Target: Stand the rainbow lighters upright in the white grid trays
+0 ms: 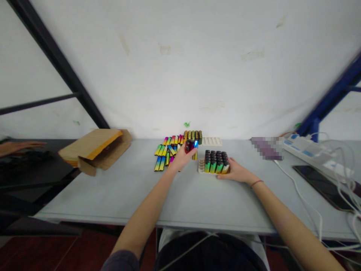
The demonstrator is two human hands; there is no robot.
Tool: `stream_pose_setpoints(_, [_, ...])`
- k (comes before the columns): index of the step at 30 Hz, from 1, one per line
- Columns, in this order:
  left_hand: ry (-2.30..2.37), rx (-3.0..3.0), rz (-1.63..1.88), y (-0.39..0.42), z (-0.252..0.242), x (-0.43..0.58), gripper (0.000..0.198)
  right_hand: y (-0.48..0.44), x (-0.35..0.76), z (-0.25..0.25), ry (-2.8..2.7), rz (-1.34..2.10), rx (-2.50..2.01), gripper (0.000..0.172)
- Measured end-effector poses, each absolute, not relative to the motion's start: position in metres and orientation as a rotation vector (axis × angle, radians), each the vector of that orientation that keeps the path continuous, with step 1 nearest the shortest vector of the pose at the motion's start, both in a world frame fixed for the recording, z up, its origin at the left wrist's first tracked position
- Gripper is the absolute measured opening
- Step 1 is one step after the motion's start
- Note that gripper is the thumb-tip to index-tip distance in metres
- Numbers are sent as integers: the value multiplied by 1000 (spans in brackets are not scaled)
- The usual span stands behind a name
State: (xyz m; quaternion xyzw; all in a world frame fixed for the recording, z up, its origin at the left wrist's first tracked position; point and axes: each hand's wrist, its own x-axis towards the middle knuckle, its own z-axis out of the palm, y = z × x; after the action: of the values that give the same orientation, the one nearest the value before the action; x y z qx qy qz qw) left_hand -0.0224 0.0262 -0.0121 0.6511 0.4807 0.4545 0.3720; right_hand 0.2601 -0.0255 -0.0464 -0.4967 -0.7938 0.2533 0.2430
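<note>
My left hand (184, 155) is closed around several shiny metallic tubes (195, 144), red and blue at their ends. It hovers over the right side of a spread of loose gradient-coloured tubes (161, 163) lying on the table. My right hand (232, 171) grips the right side of a white holder tray (200, 170). Upright in that tray stand rows of black-topped tubes (216, 162) with green-to-yellow bodies; holes show at its left end. Behind my left hand stands a block of gold-ended tubes (193, 135). What exactly the tubes are, I cannot tell.
A second white holed tray (212, 141) lies near the wall. To the left is an open cardboard box (96, 148). At right are a blurred purple item (266, 148), a dark phone (323, 186), a power strip (318, 156) and white cables. Another person's hand (21, 146) shows at far left.
</note>
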Motion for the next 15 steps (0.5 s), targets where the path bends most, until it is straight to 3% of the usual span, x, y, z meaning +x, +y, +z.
stream_pose_setpoints(4, [1410, 1419, 1192, 32, 10, -69, 31, -25, 260, -47, -2160, 691, -1338, 87])
stream_pose_setpoints(10, [2020, 1393, 895, 39, 10, -138, 15, -26, 261, -46, -2162, 712, -1363, 88])
stream_pose_setpoints(15, [2064, 1494, 614, 35, 9, -147, 14, -26, 261, -47, -2159, 706, -1377, 87])
